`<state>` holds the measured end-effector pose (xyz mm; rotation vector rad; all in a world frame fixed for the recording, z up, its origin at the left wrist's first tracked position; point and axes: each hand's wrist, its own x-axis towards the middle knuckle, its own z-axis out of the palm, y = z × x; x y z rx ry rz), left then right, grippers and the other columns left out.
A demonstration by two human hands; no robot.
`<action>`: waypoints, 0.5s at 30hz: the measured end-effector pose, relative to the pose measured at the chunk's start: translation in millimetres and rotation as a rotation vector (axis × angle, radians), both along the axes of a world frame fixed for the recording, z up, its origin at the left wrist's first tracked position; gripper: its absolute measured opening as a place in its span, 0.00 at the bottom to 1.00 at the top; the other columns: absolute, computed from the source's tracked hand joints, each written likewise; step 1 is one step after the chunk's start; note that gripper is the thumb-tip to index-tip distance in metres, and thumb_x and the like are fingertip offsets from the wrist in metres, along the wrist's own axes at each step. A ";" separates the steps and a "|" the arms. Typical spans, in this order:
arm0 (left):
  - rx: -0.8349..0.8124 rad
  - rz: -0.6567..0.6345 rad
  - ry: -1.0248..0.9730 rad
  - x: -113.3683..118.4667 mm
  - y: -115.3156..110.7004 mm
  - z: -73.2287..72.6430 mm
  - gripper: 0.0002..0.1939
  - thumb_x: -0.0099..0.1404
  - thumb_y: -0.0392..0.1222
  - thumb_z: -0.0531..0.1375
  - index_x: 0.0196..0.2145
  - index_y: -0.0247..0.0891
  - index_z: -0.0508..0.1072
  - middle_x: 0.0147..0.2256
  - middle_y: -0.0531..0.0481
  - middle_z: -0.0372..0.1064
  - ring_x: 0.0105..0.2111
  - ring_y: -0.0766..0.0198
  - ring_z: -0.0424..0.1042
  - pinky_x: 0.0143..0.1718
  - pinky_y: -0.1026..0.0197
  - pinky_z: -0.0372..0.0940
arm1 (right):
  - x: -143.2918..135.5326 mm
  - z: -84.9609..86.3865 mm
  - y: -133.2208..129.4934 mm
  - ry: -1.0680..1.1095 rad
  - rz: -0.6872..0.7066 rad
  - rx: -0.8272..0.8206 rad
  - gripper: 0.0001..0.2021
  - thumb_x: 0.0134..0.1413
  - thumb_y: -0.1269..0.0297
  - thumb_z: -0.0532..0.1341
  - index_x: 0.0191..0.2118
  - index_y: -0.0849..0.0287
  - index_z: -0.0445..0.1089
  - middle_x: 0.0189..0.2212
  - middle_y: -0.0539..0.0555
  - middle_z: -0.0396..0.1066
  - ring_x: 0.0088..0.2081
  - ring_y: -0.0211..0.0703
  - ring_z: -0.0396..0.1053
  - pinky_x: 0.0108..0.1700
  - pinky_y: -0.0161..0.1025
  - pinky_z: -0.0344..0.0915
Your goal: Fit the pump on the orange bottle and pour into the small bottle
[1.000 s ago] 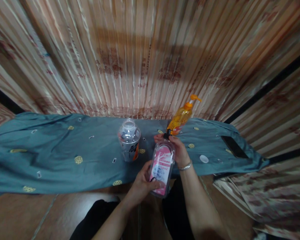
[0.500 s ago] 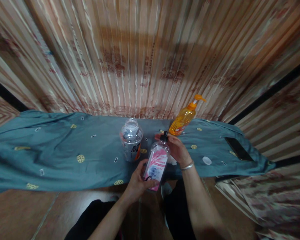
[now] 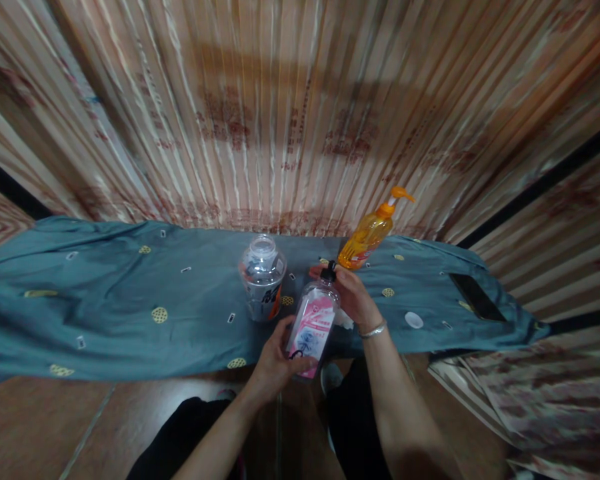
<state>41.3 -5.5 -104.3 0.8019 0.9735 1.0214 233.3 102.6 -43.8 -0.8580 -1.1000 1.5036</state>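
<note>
Fingers of the left hand (image 3: pixel 274 360) are closed around the lower body of a clear bottle (image 3: pixel 313 327), thumb across its pink-and-white label. Those of the right hand (image 3: pixel 357 303) curl about the bottle's neck at the black cap (image 3: pixel 329 272); whether they grip it cannot be determined. The bottle is tilted, at the near edge of the covered surface, right of centre. Remaining items, by descending size: patterned curtain (image 3: pixel 280 120), hanging along the far side; blue-green cloth (image 3: pixel 110 293), printed with yellow motifs, spread left to right; clear wide container (image 3: pixel 263 283), open-mouthed, upright, left of the bottle; amber pump bottle (image 3: pixel 367 239), farther off, beyond the right hand; dark flat slab (image 3: pixel 477 297), lying at the right end; white disc (image 3: pixel 414 320), flat, between that slab and the right wrist, which bears a silver-coloured bracelet (image 3: pixel 374 330).
</note>
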 end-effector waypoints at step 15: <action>-0.013 0.001 0.061 1.5 0.9 12.1 0.46 0.38 0.42 0.79 0.54 0.41 0.67 0.38 0.52 0.77 0.37 0.57 0.75 0.41 0.57 0.68 | 5.0 0.4 -1.2 -0.001 -0.064 -0.005 0.25 0.37 0.40 0.81 0.36 0.52 0.82 0.47 0.57 0.86 0.46 0.53 0.81 0.51 0.47 0.76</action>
